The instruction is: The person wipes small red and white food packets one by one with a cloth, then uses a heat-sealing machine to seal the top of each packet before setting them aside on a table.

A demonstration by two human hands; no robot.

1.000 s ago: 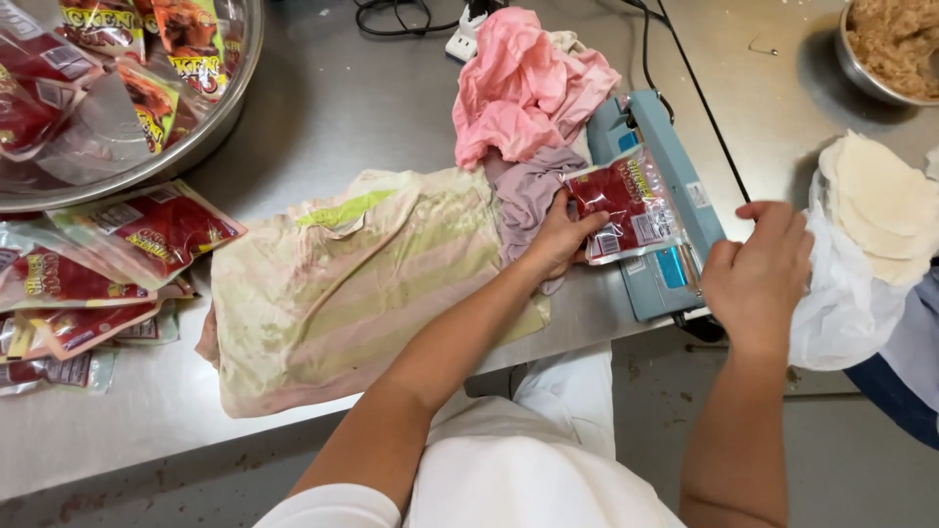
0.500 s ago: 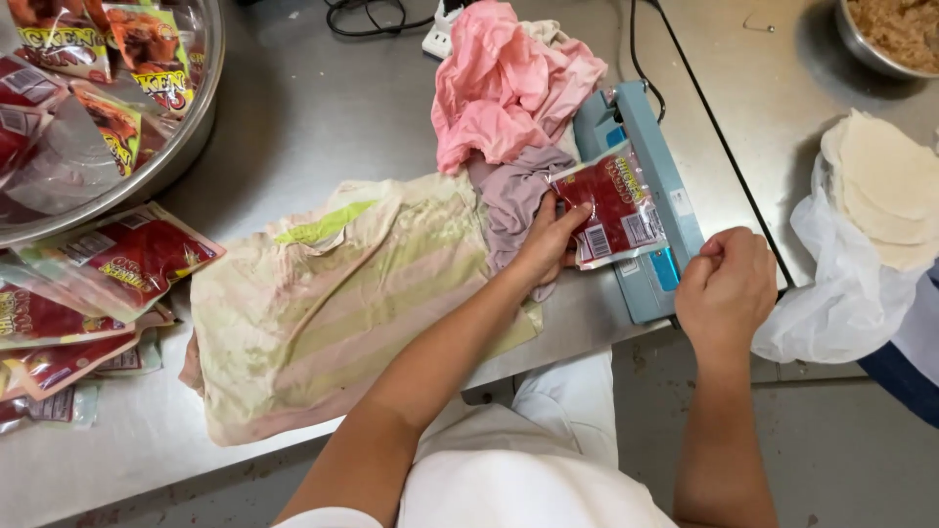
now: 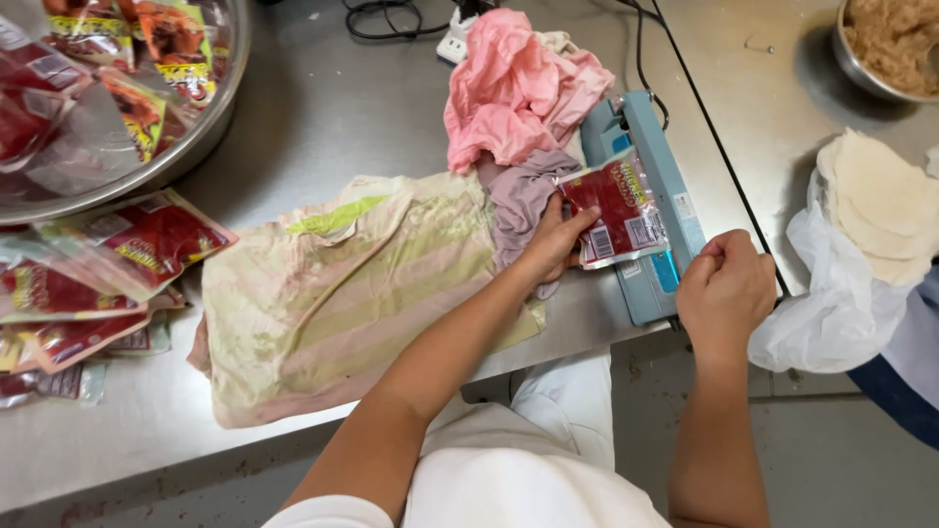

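Large steel basin (image 3: pixel 210 137) sitting far left, holding heap of red printed pouches (image 3: pixel 88 68). More flat red pouches (image 3: pixel 117 254) lying on steel table (image 3: pixel 323 108) below basin. Stained striped cloth (image 3: pixel 362 293) spreading across table middle, pink rag (image 3: pixel 518 88) bunching behind it. Left hand (image 3: pixel 553 240) pinching red sealed pouch (image 3: pixel 616 210), pouch's edge lying across blue heat sealer (image 3: pixel 655 205). Right hand (image 3: pixel 724 288) fisting closed around sealer's front end, pressing down. White plastic bag (image 3: pixel 831 313) cradling pale round wrappers (image 3: pixel 880 200). Steel bowl (image 3: pixel 851 59) far right holding brownish minced filling (image 3: pixel 895 39).
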